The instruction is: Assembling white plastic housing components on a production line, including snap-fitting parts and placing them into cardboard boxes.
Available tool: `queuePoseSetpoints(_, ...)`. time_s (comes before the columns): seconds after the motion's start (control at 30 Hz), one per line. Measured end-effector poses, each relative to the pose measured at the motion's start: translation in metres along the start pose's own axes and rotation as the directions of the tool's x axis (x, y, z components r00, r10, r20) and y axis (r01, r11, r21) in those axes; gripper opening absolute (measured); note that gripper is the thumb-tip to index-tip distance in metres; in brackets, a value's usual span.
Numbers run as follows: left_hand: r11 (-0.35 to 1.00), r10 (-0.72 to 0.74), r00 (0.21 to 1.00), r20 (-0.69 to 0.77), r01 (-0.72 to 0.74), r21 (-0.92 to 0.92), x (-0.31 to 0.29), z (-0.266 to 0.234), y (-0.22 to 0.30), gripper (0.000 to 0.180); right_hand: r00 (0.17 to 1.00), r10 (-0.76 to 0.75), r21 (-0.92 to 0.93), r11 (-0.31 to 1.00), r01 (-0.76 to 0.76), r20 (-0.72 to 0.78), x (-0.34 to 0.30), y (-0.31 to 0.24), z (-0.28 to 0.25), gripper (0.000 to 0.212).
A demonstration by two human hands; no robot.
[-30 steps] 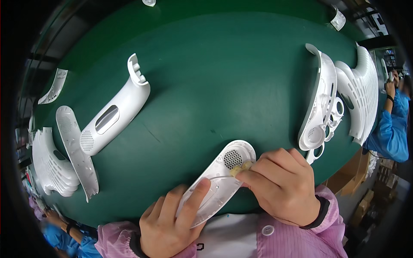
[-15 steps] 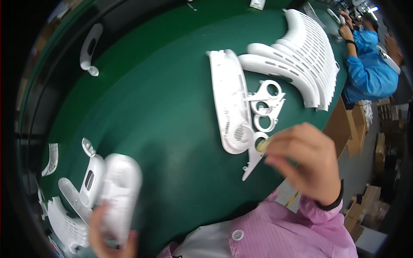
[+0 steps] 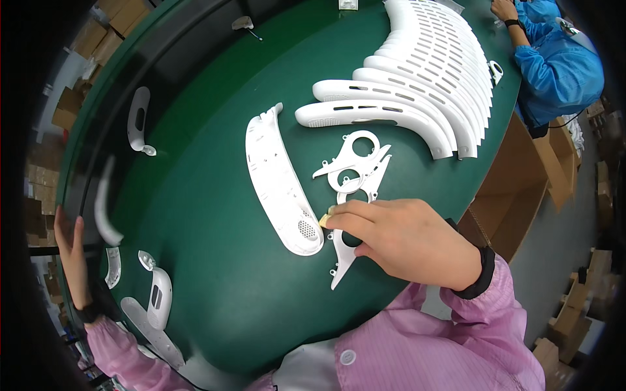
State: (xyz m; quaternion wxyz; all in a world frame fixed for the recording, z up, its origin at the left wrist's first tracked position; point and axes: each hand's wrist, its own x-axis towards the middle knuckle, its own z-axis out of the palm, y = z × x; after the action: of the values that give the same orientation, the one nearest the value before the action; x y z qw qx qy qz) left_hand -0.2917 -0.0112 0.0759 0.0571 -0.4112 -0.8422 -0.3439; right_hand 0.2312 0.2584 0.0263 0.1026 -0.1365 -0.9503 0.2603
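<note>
My right hand [image 3: 407, 238] pinches a small pale-yellow piece [image 3: 325, 219] between thumb and fingers. The piece is beside the rounded end of a long white plastic shell [image 3: 277, 176], near its round perforated grille. Under and beside that hand lie white ringed brackets [image 3: 355, 159], partly hidden by the fingers. At the far left, my left hand [image 3: 73, 260] is raised with its fingers apart and nothing in it. Near it, on the dark band along the table, is a blurred curved white shell [image 3: 106, 205]. A small curved white piece [image 3: 113, 267] lies close to that hand.
A fanned stack of slotted white shells [image 3: 424, 72] covers the back right of the green table [image 3: 195, 195]. More white parts [image 3: 160, 296] lie at the left. A co-worker in blue [image 3: 554, 72] is at the far right, beside a cardboard box [image 3: 505, 189].
My left hand has let go of the white rounded shell and moved left and up. My right hand has moved left with the yellow piece, to the shell's grille end.
</note>
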Motion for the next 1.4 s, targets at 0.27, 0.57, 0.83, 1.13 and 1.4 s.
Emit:
queuePoseSetpoints(0.27, 0.962, 0.028, 0.882, 0.471, -0.152, 0.226, -0.101, 0.067, 0.122, 0.071, 0.997, 0.072, -0.034, 0.997, -0.072, 0.002, 0.0, -0.003, -0.003, 0.032)
queuePoseSetpoints(0.57, 0.915, -0.314, 0.917, 0.246, 0.223, 0.337, -0.12, 0.093, 0.119, 0.066, 0.998, 0.066, 0.012, 0.998, -0.066, 0.015, -0.014, -0.011, -0.006, 0.024)
queuePoseSetpoints(0.83, 0.941, -0.018, 0.961, 0.274, -0.076, 0.328, -0.144, 0.078, 0.147, 0.034, 0.996, -0.052, 0.063, 0.997, 0.048, 0.073, 0.002, -0.059, -0.043, 0.024)
queuePoseSetpoints(1.13, 0.423, -0.464, 0.856, 0.228, 0.44, -0.792, -0.201, 0.002, 0.131, 0.023, 0.932, -0.363, 0.003, 0.932, 0.363, -0.011, 0.02, -0.07, -0.037, 0.027)
queuePoseSetpoints(1.4, 0.421, -0.54, 0.483, 0.689, 0.864, -0.276, -0.275, 0.014, 0.11, 0.026, 0.903, -0.43, 0.103, 0.899, 0.425, 0.027, 0.047, -0.088, 0.014, 0.019)
